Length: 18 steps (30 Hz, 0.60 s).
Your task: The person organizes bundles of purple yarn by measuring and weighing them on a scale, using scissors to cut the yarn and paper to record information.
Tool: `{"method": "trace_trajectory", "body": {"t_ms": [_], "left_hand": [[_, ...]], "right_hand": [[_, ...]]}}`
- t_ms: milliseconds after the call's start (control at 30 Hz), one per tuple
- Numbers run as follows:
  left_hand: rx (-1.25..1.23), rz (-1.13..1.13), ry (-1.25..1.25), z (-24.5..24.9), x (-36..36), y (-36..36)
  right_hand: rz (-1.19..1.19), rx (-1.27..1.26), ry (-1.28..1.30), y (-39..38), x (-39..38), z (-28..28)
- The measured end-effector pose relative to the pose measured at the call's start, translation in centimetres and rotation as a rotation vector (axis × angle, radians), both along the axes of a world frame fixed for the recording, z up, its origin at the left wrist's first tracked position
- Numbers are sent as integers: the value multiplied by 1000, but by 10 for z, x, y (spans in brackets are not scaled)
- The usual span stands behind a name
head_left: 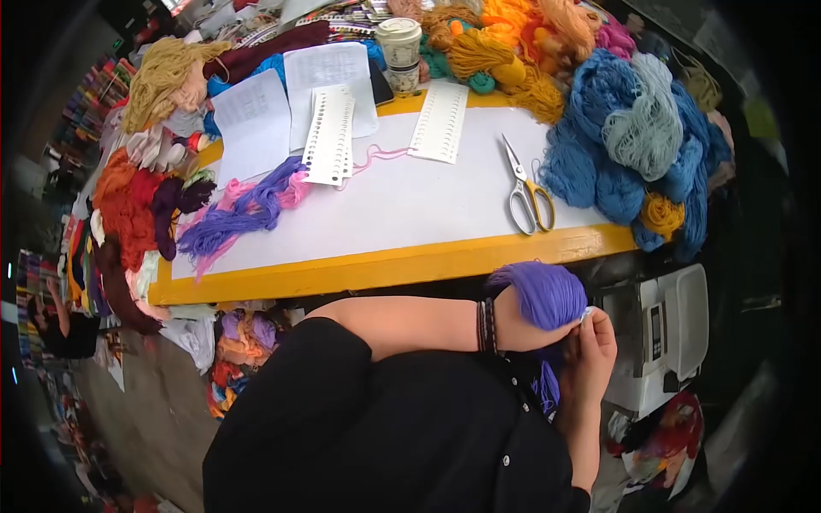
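A skein of purple yarn [552,297] lies over my left hand [518,323] in front of the table edge. That hand holds the skein, though the yarn hides most of its fingers. More purple strands hang below, between my arms. At the skein's right side, my right hand [596,340] has its thumb and fingers pinched together around a small pale piece, too small to name. On the table lie scissors [520,171] with one white and one yellow handle, blades pointing away. Purple and pink yarn hanks [248,214] rest at the table's left.
White hole-punched cards [439,122] and printed sheets [254,120] lie on the yellow-edged table [410,262]. A lidded paper cup [400,53] stands at the back. Blue yarn [590,111] is heaped at right, orange yarn [487,53] behind. A grey machine [654,333] stands right of my hands.
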<state>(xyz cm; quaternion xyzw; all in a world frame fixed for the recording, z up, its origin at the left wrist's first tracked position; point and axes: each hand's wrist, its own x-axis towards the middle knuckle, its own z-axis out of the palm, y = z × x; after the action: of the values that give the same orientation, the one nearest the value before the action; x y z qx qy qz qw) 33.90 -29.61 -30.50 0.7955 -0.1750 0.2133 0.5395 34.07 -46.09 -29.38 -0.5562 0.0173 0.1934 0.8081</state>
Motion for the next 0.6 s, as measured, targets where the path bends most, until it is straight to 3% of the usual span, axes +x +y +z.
{"method": "trace_trajectory", "body": {"t_ms": [33, 67, 133, 167, 200, 233, 300, 333, 367, 400, 433, 467, 500, 567, 600], "left_hand": [[140, 18, -85, 0, 0, 4], [250, 52, -83, 3, -3, 6], [167, 53, -82, 2, -2, 9], [-29, 76, -53, -13, 3, 2], [-190, -97, 256, -22, 6, 1], [-340, -279, 569, -22, 6, 4], [-490, -353, 737, -15, 3, 7], [-315, -274, 479, -14, 5, 8], [20, -59, 117, -16, 6, 9], [-1, -118, 121, -23, 6, 9], [136, -133, 121, -11, 5, 11], [94, -146, 113, -12, 6, 8], [-297, -163, 371, -20, 2, 1], [-331, -324, 744, 3, 2, 13], [-477, -308, 929, 6, 0, 12]], "right_hand": [[-129, -114, -17, 10, 0, 0], [-87, -313, -222, 8, 1, -2], [-82, -669, -613, -1, 1, -9], [-101, -784, -763, -2, 1, -6], [-125, -907, -911, 2, 0, 2], [-129, -896, -891, 1, -1, 0], [-100, -873, -839, 1, -3, 1], [-64, -794, -722, -3, -2, -4], [-25, -693, -498, -7, -2, -12], [9, -569, -316, -7, -1, -13], [3, -528, -334, -10, -2, -22], [-52, -589, -469, -11, -3, -28], [-60, -734, -605, -5, -4, -5], [-87, -806, -834, -7, -1, 1], [-96, -782, -884, -8, 0, -2]]}}
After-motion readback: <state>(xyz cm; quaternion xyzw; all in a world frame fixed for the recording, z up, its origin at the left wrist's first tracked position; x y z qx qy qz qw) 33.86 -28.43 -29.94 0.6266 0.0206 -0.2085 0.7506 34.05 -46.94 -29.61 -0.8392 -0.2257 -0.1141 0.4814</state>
